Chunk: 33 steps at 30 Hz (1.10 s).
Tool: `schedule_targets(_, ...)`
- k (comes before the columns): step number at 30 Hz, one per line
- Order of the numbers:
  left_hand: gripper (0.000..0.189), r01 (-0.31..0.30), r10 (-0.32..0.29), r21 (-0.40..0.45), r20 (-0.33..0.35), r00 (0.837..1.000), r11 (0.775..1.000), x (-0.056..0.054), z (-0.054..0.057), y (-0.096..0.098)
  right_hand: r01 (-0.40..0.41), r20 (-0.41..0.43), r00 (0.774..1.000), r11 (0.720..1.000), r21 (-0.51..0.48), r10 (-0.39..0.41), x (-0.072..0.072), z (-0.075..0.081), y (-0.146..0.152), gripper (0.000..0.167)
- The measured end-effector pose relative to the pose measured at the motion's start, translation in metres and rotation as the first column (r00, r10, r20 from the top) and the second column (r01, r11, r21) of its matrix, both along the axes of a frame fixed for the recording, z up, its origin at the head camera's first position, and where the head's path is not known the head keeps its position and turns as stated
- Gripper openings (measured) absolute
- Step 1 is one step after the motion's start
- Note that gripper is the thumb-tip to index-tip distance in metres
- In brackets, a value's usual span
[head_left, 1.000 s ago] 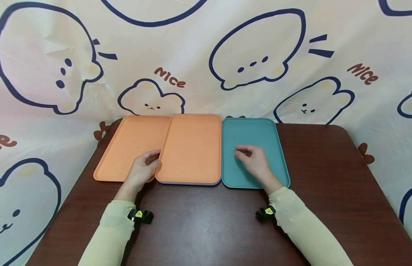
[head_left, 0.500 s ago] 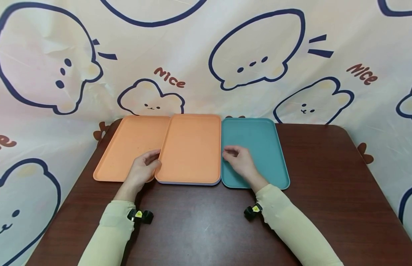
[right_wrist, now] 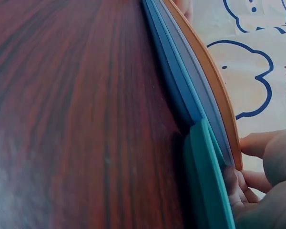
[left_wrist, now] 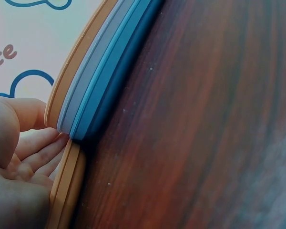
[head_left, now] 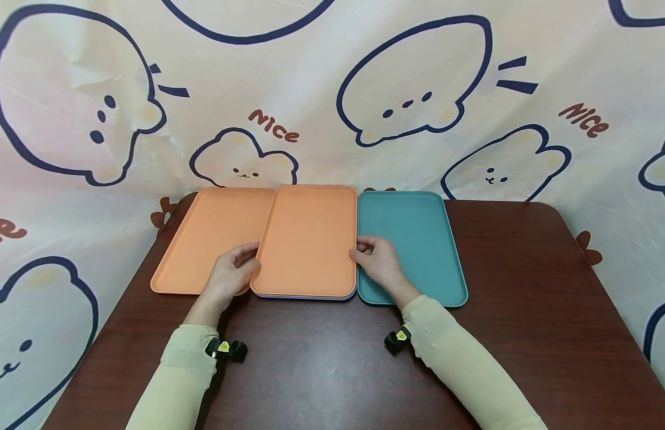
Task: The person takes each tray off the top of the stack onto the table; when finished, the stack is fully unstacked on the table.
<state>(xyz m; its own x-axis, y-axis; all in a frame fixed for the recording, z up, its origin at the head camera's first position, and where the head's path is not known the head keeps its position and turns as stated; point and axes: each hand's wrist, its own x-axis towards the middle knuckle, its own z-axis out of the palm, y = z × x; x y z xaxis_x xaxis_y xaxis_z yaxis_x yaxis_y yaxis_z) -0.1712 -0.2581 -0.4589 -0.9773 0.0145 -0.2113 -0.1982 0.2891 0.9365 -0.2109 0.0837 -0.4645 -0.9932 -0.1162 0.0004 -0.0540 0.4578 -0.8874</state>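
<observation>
A stack in the middle of the table has an orange tray point(head_left: 310, 239) on top, with a greyish-lavender tray point(left_wrist: 88, 71) and a blue tray point(left_wrist: 102, 90) beneath it. My left hand point(head_left: 230, 275) pinches the stack's left edge; its thumb is on the orange rim and the fingertips are tucked below. On the opposite edge, my right hand point(head_left: 379, 263) grips the orange tray's rim, thumb on the rim and fingers lower against the side. Exactly how many trays the fingers take in is hidden.
Another orange tray point(head_left: 203, 239) lies flat against the stack's left side, under my left hand. To the right lies a teal tray point(head_left: 418, 257), beneath my right hand. All rest on a dark brown wooden table point(head_left: 322, 364), with a patterned cloth point(head_left: 322, 83) hanging behind.
My right hand has moved left across the teal tray to the stack's right edge and taken hold of the orange rim. My left hand and the trays have stayed put.
</observation>
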Motion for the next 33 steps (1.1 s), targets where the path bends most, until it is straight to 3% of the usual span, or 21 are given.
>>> schedule_targets(19,0.047,-0.013,0.010,-0.087,-0.039,0.999,0.996,-0.0014,-0.0013,0.0015,0.100,-0.078,0.992,0.995,-0.026,-0.101,0.0031,-0.0045,-0.0105,0.033)
schedule_targets(33,0.050,0.008,-0.007,0.016,-0.082,0.997,1.000,-0.0020,-0.0028,0.0029,0.200,-0.028,0.978,0.969,-0.147,-0.207,0.0086,-0.0014,-0.0032,0.035)
